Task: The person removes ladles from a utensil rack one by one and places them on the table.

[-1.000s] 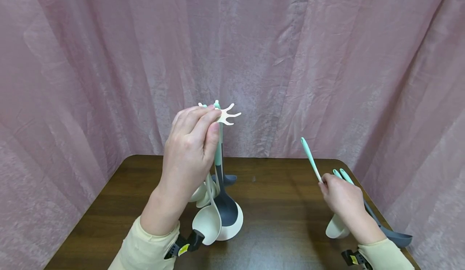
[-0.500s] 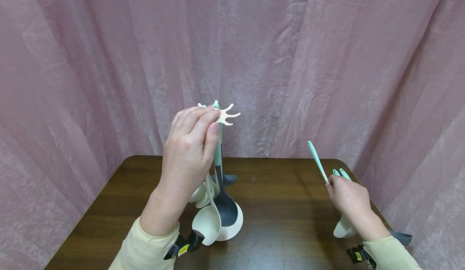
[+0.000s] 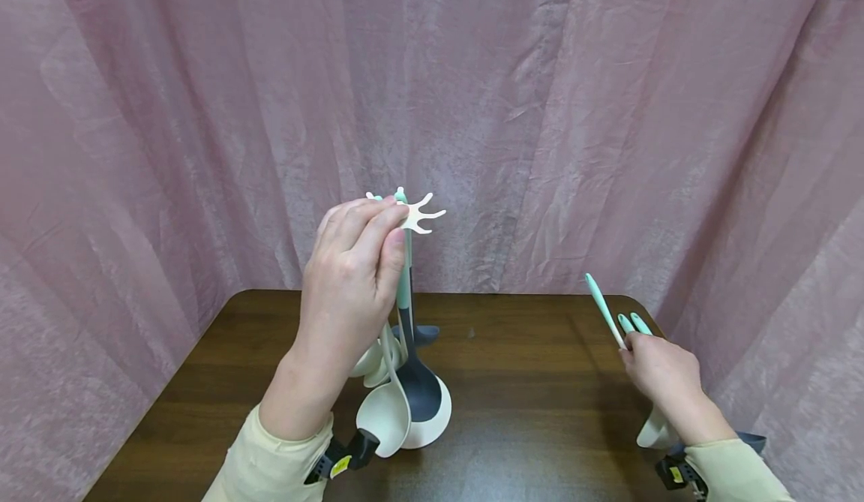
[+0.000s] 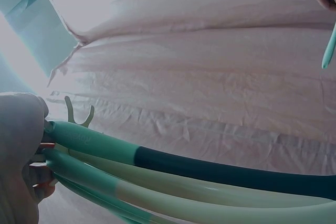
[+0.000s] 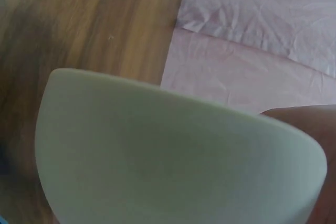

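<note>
My left hand point(image 3: 354, 262) grips the top of a utensil rack point(image 3: 430, 421) whose pale hooks point(image 3: 424, 214) stick out past the fingers. From it hang a white ladle point(image 3: 386, 417), a dark grey spoon point(image 3: 420, 389) and other utensils behind them. In the left wrist view, mint handles point(image 4: 94, 141) hang close beneath the fingers. My right hand point(image 3: 664, 374) pinches a white spatula point(image 3: 656, 431) by its shaft, the mint handle end pointing up and away. Its broad blade point(image 5: 173, 150) fills much of the right wrist view.
Two more mint handles point(image 3: 637, 323) lie beyond my right hand at the table's right edge. They belong to utensils mostly hidden by the arm, with a dark grey head point(image 3: 752, 440) showing. A brown wooden table point(image 3: 520, 382) lies below, and a pink curtain point(image 3: 499, 112) hangs behind it.
My right hand has moved right and slightly toward me with the spatula, closer to the utensils at the table's right edge. The left hand and rack have hardly moved.
</note>
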{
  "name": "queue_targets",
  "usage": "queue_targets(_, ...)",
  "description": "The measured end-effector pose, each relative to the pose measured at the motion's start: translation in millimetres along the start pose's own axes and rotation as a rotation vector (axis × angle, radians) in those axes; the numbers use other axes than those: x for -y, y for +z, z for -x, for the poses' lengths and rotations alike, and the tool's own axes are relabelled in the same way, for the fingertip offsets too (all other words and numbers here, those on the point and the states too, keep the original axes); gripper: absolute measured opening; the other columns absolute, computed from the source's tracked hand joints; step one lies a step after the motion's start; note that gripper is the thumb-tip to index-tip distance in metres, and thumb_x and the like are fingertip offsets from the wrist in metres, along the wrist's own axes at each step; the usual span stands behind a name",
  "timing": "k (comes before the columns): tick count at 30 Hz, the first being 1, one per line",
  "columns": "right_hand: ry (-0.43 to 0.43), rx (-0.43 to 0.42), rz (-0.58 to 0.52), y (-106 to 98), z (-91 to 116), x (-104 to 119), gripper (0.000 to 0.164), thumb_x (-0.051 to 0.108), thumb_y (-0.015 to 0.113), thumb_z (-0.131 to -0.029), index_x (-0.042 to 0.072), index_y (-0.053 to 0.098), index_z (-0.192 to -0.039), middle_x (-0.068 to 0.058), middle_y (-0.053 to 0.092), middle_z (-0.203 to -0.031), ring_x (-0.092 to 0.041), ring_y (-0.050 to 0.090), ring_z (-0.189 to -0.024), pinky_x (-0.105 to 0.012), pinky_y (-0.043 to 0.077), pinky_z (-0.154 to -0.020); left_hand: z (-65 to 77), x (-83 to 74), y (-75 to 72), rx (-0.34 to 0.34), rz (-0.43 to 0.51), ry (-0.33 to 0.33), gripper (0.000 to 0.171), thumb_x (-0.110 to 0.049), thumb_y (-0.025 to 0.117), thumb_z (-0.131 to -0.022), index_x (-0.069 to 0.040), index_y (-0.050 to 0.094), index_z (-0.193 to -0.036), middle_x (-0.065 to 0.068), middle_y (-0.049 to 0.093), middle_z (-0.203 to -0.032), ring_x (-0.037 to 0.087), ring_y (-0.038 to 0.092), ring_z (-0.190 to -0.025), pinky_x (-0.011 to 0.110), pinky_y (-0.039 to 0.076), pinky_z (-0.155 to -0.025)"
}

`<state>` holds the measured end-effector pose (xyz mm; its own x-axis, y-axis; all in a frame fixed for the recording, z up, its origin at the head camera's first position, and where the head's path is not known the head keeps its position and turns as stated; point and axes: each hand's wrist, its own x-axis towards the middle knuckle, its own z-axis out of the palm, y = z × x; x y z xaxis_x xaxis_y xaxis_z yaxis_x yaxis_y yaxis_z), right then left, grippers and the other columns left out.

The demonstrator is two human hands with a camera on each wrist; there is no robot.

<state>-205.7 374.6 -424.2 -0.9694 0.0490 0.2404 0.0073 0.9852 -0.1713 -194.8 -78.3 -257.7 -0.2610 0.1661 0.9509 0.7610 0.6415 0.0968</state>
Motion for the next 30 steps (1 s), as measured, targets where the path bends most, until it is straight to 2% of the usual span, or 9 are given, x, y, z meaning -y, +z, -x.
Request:
queue_targets(10, 0.0, 0.014, 0.029, 5.8, 1.3, -12.9, 0.026, 0.011, 0.068, -0.097, 0.013, 0.058, -0.073, -0.011, 0.064, -0.069, -0.036, 0.059, -0.058, -0.062, 0.049, -0.05, -0.3, -0.1, 1.5, 0.003, -0.004, -0.005, 0.033, -0.018, 0.053, -0.115, 0.0, 0.078, -0.128, 0.017, 0.075, -0.13, 0.041, 0.065, -0.127, 0.044, 0.044, -0.12)
queue_targets(18, 0.017, 0.066, 0.049, 10.8, -0.9, -19.8, 0.032, 0.011, 0.065, -0.1, 0.014, 0.055, -0.071, -0.006, 0.06, -0.067, -0.032, 0.057, -0.058, -0.058, 0.049, -0.05, -0.8, 0.4, 1.8, 0.007, -0.005, -0.005, 0.034, -0.018, 0.052, -0.116, 0.001, 0.077, -0.128, 0.017, 0.075, -0.13, 0.04, 0.065, -0.127, 0.044, 0.044, -0.12)
queue_targets(30, 0.034, 0.126, 0.051, 18.3, -0.4, -25.6, 0.029, 0.012, 0.068, -0.098, 0.013, 0.056, -0.072, -0.008, 0.061, -0.069, -0.033, 0.062, -0.064, -0.06, 0.052, -0.056, -1.1, 0.1, 2.2, 0.004, 0.0, -0.001, 0.033, -0.018, 0.053, -0.116, 0.001, 0.077, -0.128, 0.018, 0.075, -0.13, 0.04, 0.065, -0.127, 0.045, 0.044, -0.121)
